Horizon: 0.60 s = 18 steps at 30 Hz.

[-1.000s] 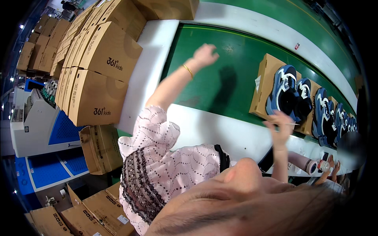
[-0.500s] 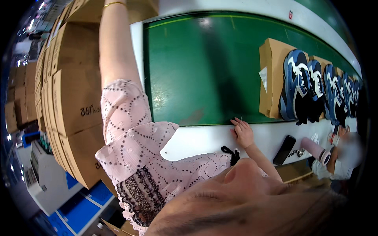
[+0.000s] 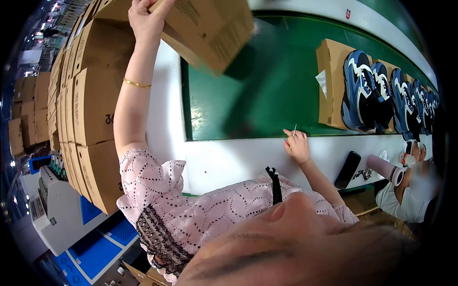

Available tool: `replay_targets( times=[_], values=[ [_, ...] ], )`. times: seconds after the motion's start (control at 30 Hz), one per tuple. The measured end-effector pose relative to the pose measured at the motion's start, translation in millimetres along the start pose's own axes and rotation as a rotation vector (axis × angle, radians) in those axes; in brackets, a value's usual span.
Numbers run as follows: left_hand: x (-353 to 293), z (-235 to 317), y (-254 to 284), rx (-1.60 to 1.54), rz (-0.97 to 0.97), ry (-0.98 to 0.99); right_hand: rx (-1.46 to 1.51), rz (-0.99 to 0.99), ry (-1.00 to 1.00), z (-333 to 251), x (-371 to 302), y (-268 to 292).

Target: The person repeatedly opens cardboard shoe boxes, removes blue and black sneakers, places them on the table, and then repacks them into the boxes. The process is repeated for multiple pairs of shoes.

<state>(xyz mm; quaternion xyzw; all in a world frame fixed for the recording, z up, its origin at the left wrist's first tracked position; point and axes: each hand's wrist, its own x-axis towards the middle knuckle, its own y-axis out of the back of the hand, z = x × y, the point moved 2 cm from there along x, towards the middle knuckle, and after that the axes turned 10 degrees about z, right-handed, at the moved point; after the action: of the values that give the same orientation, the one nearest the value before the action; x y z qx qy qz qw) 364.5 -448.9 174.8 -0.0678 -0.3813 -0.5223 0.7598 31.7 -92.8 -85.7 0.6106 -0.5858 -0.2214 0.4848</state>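
Note:
At the far left of the work surface, my left hand (image 3: 149, 21) grips the edge of a brown cardboard box (image 3: 214, 35). The box is tilted above the green belt (image 3: 281, 95), and the picture's upper edge cuts off part of it. My right hand (image 3: 298, 148) rests by the belt's near edge, its fingers bent around a thin pale stick (image 3: 295, 127). To the right on the belt stand cardboard shoe boxes (image 3: 329, 81) with blue, black and white sneakers (image 3: 358, 90) on them in a row.
Tall stacks of cardboard boxes (image 3: 95, 109) stand on my left, above a grey machine (image 3: 62, 209) and blue panels (image 3: 95, 252). A black phone (image 3: 348, 169), keys (image 3: 363, 174) and a pink bottle (image 3: 381, 169) lie on the white ledge. Another person's arm (image 3: 403, 190) is at the right.
My left arm has drawn back toward me, bringing a cardboard box into view over the belt. My right hand has stayed nearly in place; its stick shows more clearly.

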Motion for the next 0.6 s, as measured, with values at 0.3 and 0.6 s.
replay_targets(
  times=[0.3,0.6],
  values=[
    [-130.8,-60.8,-32.8,-0.241,-0.635,0.982,0.56,0.46,-0.652,12.2,15.2,22.2],
    [-315.8,-44.8,15.8,-0.601,-0.608,1.509,0.818,0.129,-0.658,-11.4,-18.5,22.8]
  ],
)
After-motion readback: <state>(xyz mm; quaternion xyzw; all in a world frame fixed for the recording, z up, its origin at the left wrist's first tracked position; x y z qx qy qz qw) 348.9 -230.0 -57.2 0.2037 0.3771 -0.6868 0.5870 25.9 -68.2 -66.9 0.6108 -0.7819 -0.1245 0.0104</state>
